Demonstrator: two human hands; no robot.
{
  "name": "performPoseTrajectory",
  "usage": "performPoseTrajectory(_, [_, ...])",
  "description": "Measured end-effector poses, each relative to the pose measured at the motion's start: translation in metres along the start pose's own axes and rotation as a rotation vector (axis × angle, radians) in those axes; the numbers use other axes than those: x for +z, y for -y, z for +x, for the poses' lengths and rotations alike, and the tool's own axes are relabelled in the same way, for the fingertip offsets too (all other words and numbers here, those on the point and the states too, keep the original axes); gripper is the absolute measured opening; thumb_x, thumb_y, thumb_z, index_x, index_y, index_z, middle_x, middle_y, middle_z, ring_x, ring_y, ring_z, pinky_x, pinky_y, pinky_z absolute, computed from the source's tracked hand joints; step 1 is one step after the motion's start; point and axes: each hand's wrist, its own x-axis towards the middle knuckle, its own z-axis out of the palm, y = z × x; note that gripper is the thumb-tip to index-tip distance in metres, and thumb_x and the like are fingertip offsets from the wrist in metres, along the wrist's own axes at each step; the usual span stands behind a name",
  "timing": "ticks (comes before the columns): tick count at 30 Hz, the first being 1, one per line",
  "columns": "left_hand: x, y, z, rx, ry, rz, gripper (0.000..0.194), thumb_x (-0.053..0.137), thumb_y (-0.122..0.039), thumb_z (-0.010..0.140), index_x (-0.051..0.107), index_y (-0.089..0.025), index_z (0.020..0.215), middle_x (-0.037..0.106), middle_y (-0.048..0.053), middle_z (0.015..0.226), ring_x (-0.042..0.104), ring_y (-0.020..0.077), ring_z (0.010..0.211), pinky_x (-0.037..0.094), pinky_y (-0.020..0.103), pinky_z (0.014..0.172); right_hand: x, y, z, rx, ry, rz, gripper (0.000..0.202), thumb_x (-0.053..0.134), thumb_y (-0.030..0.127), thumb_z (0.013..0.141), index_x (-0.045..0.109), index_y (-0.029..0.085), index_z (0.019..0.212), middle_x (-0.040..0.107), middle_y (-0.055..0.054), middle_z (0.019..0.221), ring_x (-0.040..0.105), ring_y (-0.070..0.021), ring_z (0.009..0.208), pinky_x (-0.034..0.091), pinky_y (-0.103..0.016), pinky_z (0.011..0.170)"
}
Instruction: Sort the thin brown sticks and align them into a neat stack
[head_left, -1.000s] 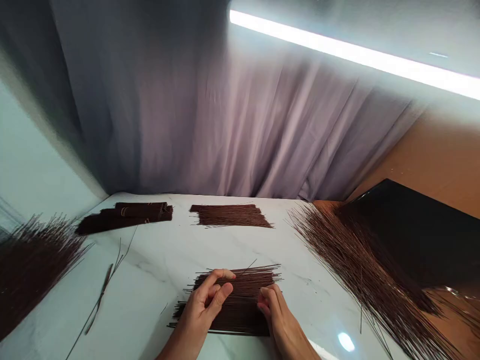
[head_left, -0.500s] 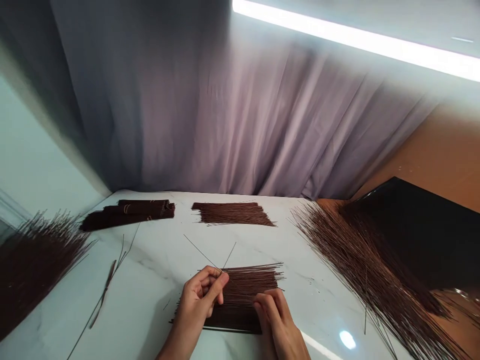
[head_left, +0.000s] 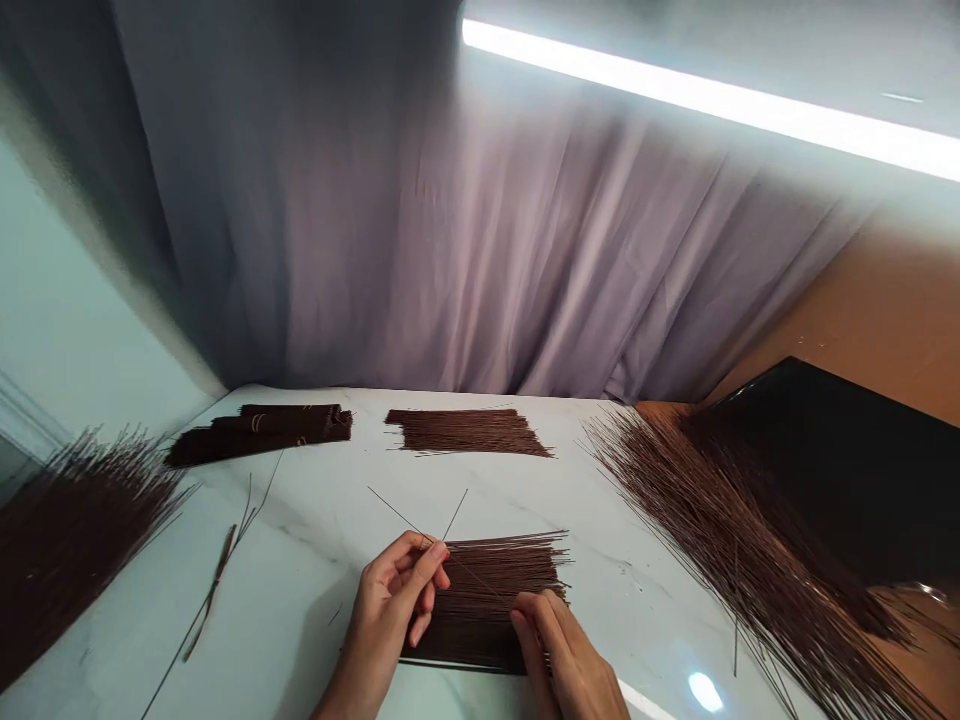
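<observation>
My left hand (head_left: 400, 595) is closed in a pinch on thin brown sticks (head_left: 454, 515); two of their ends stick up in a V above my thumb. Lower right, my right hand (head_left: 559, 645) has its fingertips pressed together. A fine stick runs from the left fingertips toward the right ones and seems to end between them. Both hands are over a flat mat-like layer of short, dark brown sticks (head_left: 499, 570) lying side by side on the white marbled table (head_left: 637, 530). My wrists and fingers hide parts of this layer.
Farther back lies another flat layer of sticks (head_left: 469, 432), with dark rolled bundles (head_left: 277, 432) at its left. Large heaps of long sticks flank the table, at left (head_left: 67, 550) and right (head_left: 720, 510). A small tied bunch (head_left: 217, 580) lies left. A black panel (head_left: 847, 470) is at right.
My left hand has shifted slightly left, its lower fingers a little more spread. The stick between the two hands shows more clearly. The whole view has dropped slightly in the frame.
</observation>
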Motion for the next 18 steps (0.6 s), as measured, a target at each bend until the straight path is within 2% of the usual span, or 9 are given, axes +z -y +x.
performPoseTrajectory(3, [0.0, -0.001, 0.0, -0.035, -0.005, -0.034, 0.042, 0.079, -0.056, 0.077, 0.067, -0.015, 0.076, 0.056, -0.005, 0.06, 0.028, 0.0027, 0.044, 0.02, 0.012, 0.037, 0.001, -0.002, -0.001, -0.027, -0.021, 0.014, 0.028, 0.033, 0.039, 0.109, 0.058, 0.028, 0.101, 0.064, -0.002, 0.077, 0.065, -0.0174, 0.066, 0.053, -0.023, 0.056])
performPoseTrajectory(9, [0.0, 0.002, 0.001, -0.062, 0.014, 0.015, 0.044, 0.073, -0.06, 0.08, 0.065, -0.017, 0.08, 0.046, -0.009, 0.043, 0.02, 0.0017, 0.039, 0.012, 0.013, 0.038, -0.005, -0.001, 0.0, -0.006, 0.03, 0.007, 0.026, 0.034, 0.039, 0.109, 0.058, 0.028, 0.106, 0.062, -0.001, 0.076, 0.065, -0.0161, 0.063, 0.052, -0.022, 0.054])
performPoseTrajectory(12, [0.0, 0.003, 0.0, -0.061, 0.03, 0.036, 0.042, 0.071, -0.06, 0.082, 0.062, -0.019, 0.083, 0.048, -0.01, 0.045, 0.022, 0.0019, 0.037, 0.015, 0.011, 0.036, -0.007, 0.001, 0.001, 0.005, 0.049, -0.008, 0.028, 0.033, 0.04, 0.109, 0.057, 0.027, 0.104, 0.062, -0.001, 0.076, 0.065, -0.0164, 0.063, 0.052, -0.022, 0.053])
performPoseTrajectory(16, [0.0, 0.002, -0.002, -0.035, -0.003, 0.024, 0.044, 0.075, -0.06, 0.078, 0.063, -0.018, 0.075, 0.056, -0.004, 0.061, 0.036, 0.0048, 0.043, 0.025, 0.011, 0.032, -0.009, 0.003, 0.002, 0.003, 0.055, 0.002, 0.025, 0.033, 0.038, 0.109, 0.056, 0.027, 0.106, 0.063, -0.002, 0.078, 0.066, -0.0165, 0.064, 0.052, -0.022, 0.054])
performPoseTrajectory(18, [0.0, 0.002, -0.001, -0.025, -0.01, 0.018, 0.044, 0.077, -0.059, 0.077, 0.064, -0.017, 0.073, 0.056, -0.004, 0.063, 0.036, 0.005, 0.045, 0.027, 0.011, 0.032, -0.01, 0.004, 0.003, 0.0, 0.055, 0.011, 0.025, 0.032, 0.036, 0.109, 0.055, 0.027, 0.107, 0.062, -0.002, 0.078, 0.066, -0.0165, 0.065, 0.051, -0.023, 0.053])
